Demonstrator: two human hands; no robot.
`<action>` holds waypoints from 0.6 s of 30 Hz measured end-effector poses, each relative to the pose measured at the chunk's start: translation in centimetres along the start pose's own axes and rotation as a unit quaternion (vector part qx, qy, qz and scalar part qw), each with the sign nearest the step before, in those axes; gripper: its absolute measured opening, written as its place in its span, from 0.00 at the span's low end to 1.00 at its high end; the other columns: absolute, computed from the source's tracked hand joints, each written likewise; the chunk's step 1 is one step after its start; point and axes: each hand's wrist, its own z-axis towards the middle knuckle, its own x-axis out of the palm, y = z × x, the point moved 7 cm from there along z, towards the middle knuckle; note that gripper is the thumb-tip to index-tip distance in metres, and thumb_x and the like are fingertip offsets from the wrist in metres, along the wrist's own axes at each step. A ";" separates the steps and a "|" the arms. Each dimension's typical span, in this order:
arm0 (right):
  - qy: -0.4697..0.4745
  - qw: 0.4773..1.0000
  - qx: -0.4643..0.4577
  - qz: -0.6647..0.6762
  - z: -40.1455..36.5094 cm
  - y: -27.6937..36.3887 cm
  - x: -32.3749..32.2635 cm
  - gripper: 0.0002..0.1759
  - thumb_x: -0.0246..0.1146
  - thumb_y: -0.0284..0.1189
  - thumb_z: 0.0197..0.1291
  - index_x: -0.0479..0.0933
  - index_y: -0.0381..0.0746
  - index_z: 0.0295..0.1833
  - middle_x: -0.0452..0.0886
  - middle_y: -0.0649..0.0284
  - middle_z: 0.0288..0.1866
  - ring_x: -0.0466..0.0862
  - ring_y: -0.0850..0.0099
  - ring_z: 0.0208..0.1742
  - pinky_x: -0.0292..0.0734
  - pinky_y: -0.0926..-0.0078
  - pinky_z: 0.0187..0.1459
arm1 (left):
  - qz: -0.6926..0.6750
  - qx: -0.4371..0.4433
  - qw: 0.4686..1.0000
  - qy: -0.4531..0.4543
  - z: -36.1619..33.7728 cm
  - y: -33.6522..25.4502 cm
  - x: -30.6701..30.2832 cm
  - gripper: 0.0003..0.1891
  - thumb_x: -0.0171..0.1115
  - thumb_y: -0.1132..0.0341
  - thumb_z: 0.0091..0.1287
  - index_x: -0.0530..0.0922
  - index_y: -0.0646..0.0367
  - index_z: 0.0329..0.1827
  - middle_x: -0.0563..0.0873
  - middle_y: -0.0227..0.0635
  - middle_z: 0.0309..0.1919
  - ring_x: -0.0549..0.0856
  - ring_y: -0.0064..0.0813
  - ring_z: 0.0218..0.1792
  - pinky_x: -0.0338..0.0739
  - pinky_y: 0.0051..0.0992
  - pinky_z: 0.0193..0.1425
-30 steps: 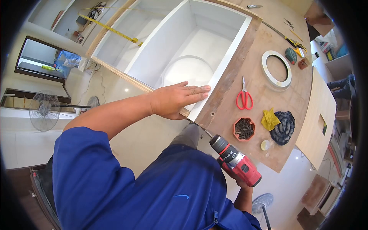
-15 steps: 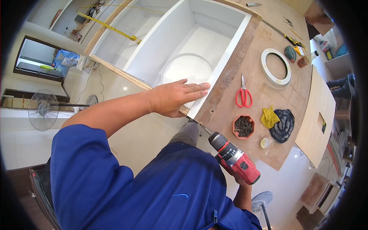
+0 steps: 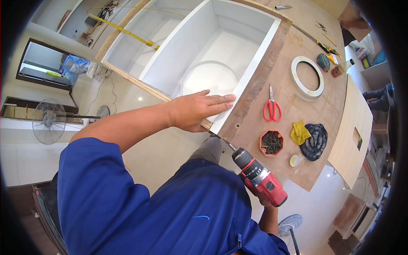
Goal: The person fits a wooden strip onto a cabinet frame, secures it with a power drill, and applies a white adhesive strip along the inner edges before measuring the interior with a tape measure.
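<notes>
My left hand [image 3: 197, 111] lies over the near corner of a white cabinet box [image 3: 250, 63], its fingers stretched across the white front edge. The thumb is mostly hidden. In my right hand [image 3: 265, 200] is a red and black cordless drill [image 3: 260, 178], which covers most of the fingers. The drill slants up to the left, and its bit [image 3: 229, 145] points at the cabinet's near corner, just below my left hand. Whether the tip touches a screw there I cannot make out.
On the brown board are red-handled scissors [image 3: 272, 111], an orange box of screws [image 3: 271, 143], a roll of edge tape [image 3: 294, 78], a yellow cloth [image 3: 300, 132] and a dark bundle [image 3: 313, 142]. A yellow tape measure [image 3: 127, 32] spans the cabinet. A fan [image 3: 49, 121] stands left.
The view has shifted slightly, so everything sits a little further right and lower. Both hands and the drill keep their places against the cabinet corner.
</notes>
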 end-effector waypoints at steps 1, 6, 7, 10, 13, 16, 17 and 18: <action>0.000 1.000 0.007 0.013 -0.2 -0.3 0.2 0.35 0.81 0.34 0.55 0.78 0.34 0.67 0.87 0.56 0.59 0.88 0.61 0.59 0.82 0.65 0.62 | 0.001 0.001 1.000 0.000 0.0 0.0 -0.1 0.62 0.84 0.69 0.44 0.55 0.52 0.85 0.59 0.38 0.86 0.65 0.41 0.83 0.68 0.60 0.80; 0.003 1.000 -0.019 -0.004 -0.3 -0.6 0.4 0.38 0.82 0.34 0.54 0.76 0.33 0.68 0.87 0.56 0.60 0.88 0.63 0.59 0.82 0.65 0.62 | 0.028 0.008 1.000 -0.003 0.2 -0.2 -0.2 0.53 0.81 0.64 0.53 0.61 0.55 0.82 0.59 0.35 0.86 0.67 0.37 0.81 0.71 0.55 0.79; 0.004 0.999 -0.023 -0.025 -0.4 -0.6 0.5 0.38 0.82 0.33 0.53 0.76 0.33 0.68 0.87 0.56 0.60 0.88 0.63 0.59 0.82 0.66 0.62 | 0.028 0.008 1.000 -0.001 0.2 -0.2 -0.3 0.53 0.81 0.64 0.52 0.61 0.55 0.82 0.60 0.35 0.86 0.67 0.37 0.81 0.71 0.56 0.79; 0.010 1.000 -0.001 -0.029 -0.4 -0.6 0.6 0.38 0.82 0.33 0.53 0.76 0.33 0.68 0.87 0.56 0.60 0.88 0.63 0.59 0.82 0.65 0.62 | 0.027 0.004 1.000 0.005 0.2 -0.3 -0.4 0.52 0.81 0.64 0.52 0.62 0.56 0.82 0.60 0.36 0.86 0.67 0.38 0.81 0.71 0.56 0.79; 0.013 1.000 0.004 -0.025 -0.1 0.1 0.6 0.38 0.82 0.33 0.53 0.76 0.33 0.68 0.87 0.56 0.60 0.88 0.63 0.59 0.82 0.65 0.62 | 0.023 0.006 1.000 0.002 0.1 -0.2 -0.3 0.54 0.81 0.66 0.50 0.61 0.55 0.83 0.60 0.37 0.85 0.67 0.39 0.82 0.71 0.57 0.79; 0.011 0.999 0.011 -0.029 -0.1 0.1 0.6 0.38 0.82 0.32 0.53 0.76 0.33 0.68 0.87 0.56 0.60 0.88 0.63 0.59 0.82 0.65 0.62 | 0.010 0.007 1.000 -0.006 0.1 -0.2 -0.2 0.58 0.83 0.69 0.46 0.58 0.54 0.84 0.61 0.39 0.85 0.66 0.42 0.82 0.71 0.60 0.78; 0.009 0.999 0.012 -0.033 -0.2 0.1 0.6 0.38 0.82 0.32 0.54 0.76 0.33 0.68 0.87 0.55 0.60 0.88 0.63 0.59 0.82 0.65 0.62 | 0.012 0.004 1.000 -0.004 0.1 -0.2 -0.2 0.58 0.83 0.69 0.46 0.59 0.54 0.84 0.61 0.39 0.85 0.66 0.41 0.82 0.70 0.59 0.78; 0.008 0.999 0.012 -0.037 -0.2 0.1 0.7 0.38 0.82 0.32 0.54 0.76 0.32 0.68 0.87 0.55 0.60 0.88 0.63 0.59 0.82 0.65 0.62 | 0.014 0.002 1.000 -0.003 0.1 -0.2 -0.2 0.58 0.83 0.69 0.46 0.59 0.54 0.84 0.61 0.39 0.85 0.66 0.41 0.82 0.70 0.59 0.78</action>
